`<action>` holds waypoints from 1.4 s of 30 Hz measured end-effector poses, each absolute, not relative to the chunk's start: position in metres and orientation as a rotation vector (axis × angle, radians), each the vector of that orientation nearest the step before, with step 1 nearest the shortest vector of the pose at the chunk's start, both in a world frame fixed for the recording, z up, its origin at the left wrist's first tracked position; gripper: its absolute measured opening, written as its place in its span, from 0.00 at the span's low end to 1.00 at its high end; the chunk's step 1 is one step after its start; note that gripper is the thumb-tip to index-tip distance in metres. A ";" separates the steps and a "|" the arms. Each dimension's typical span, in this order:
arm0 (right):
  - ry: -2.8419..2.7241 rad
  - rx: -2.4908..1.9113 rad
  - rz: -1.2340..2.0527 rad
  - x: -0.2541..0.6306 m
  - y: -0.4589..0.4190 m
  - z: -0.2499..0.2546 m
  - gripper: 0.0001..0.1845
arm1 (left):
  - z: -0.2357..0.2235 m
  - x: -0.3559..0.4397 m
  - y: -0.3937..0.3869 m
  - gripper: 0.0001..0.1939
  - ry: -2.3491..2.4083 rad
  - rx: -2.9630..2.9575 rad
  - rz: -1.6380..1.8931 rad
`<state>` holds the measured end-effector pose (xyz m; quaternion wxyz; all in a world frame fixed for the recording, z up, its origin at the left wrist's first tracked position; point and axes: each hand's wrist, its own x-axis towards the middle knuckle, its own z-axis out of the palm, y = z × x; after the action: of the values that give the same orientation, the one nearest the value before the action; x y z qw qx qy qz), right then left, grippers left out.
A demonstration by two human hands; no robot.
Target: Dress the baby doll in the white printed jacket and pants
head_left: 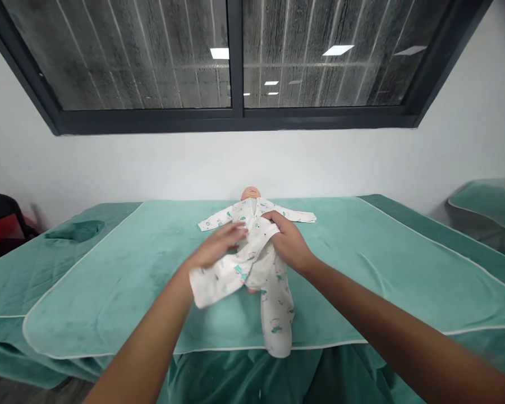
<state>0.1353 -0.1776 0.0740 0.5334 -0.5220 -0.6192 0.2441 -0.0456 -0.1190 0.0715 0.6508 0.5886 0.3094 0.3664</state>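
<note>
A baby doll (251, 193) lies on its back on a teal towel (362, 264), dressed in a white printed romper (273, 292) with both sleeves spread sideways. My left hand (217, 244) reaches over the doll's belly, fingers stretched out and blurred, touching the romper's front flap where its left leg is lifted and folded aside. My right hand (289, 238) is curled on the romper fabric at the doll's chest and waist. The romper's right leg lies straight toward the towel's near edge.
The towel covers a bed with a darker teal sheet (33, 264). A small dark teal cloth (76, 229) lies at the left. A black and red object (0, 221) stands at far left. Another teal-covered bed (488, 205) is at right. A white wall and dark-framed window are behind.
</note>
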 end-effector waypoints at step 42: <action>-1.640 -0.923 1.006 0.159 -0.172 0.118 0.14 | 0.112 -0.033 -0.148 0.15 0.630 1.730 0.914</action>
<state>0.1588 -0.1722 0.1181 0.4829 -0.3789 -0.6730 0.4127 -0.0327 -0.1482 0.1121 0.5167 0.7206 0.2622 0.3808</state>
